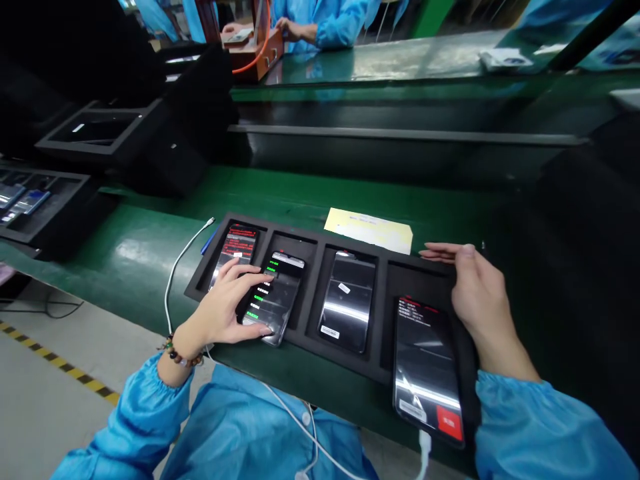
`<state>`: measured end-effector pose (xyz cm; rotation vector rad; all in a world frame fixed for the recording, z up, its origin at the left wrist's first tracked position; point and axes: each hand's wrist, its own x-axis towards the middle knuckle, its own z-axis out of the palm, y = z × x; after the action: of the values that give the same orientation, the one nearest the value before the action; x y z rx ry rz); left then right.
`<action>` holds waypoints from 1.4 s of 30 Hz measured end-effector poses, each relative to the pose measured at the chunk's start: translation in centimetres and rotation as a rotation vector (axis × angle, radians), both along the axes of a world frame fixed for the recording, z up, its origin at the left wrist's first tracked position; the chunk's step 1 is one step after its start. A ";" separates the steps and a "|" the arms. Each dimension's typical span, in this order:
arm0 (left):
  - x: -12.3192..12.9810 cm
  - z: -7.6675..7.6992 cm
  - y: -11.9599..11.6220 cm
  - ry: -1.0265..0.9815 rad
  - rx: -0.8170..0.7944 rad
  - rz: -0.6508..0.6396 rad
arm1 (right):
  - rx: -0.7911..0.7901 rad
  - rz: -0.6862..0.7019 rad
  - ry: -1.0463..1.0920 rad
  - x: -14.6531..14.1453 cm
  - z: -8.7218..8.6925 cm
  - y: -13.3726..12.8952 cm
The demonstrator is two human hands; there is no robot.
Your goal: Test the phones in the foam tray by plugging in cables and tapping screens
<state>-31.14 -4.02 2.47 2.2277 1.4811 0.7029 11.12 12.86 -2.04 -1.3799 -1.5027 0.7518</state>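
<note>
A black foam tray [313, 297] with four compartments holds four phones. My left hand [225, 303] is spread over the second phone [284, 297], which shows green and white text; its thumb and a finger rest on the screen. Under its fingertips, partly covered, is the leftmost phone [241, 240] with red text. The third phone [350, 293] is dark with small white labels. Beside the tray's right end, my right hand [477, 287] has its fingers extended and holds nothing. Near it, the rightmost phone [425, 360] shows a red box and has a white cable [425, 447] plugged in.
A yellow paper [370, 230] lies behind the tray. Left of it are a loose white cable [175, 267] and a blue pen-like item [209, 241]. Black boxes [185, 133] stand at the left. Across the bench, a person in blue [320, 23] works beside a wooden box [270, 53].
</note>
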 end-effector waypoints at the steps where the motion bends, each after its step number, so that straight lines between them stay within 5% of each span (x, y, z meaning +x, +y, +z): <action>1: 0.0 -0.1 0.0 -0.011 0.010 0.009 | -0.005 0.007 0.002 0.0 0.0 0.0; 21: -0.6 -0.2 -0.5 -0.117 0.073 0.044 | -0.042 -0.046 0.019 0.0 -0.1 -0.1; 23: -1.4 0.7 -0.7 -0.147 0.115 0.173 | -0.061 -0.056 0.028 -0.2 -0.1 -0.2; 27: -5.0 3.1 -1.7 -0.136 0.171 0.635 | -0.066 -0.058 0.015 -0.4 0.2 -0.3; 30: -8.1 4.8 -3.3 -0.062 0.041 0.778 | -0.080 -0.062 0.005 -0.5 0.4 -0.4; 33: -9.3 5.8 -5.7 0.049 -0.209 0.750 | -0.080 -0.083 -0.029 -0.7 0.7 -0.4; 37: -6.4 5.0 -8.4 0.154 -0.583 0.635 | -0.105 -0.100 -0.058 -1.2 1.0 -0.6; 42: -2.1 2.5 -9.5 0.207 -0.675 0.559 | -0.082 -0.101 -0.048 -1.2 0.9 -0.5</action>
<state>-33.28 -13.53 5.01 1.4134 2.0842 0.0644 9.93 12.41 -1.10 -1.5330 -1.4407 0.7286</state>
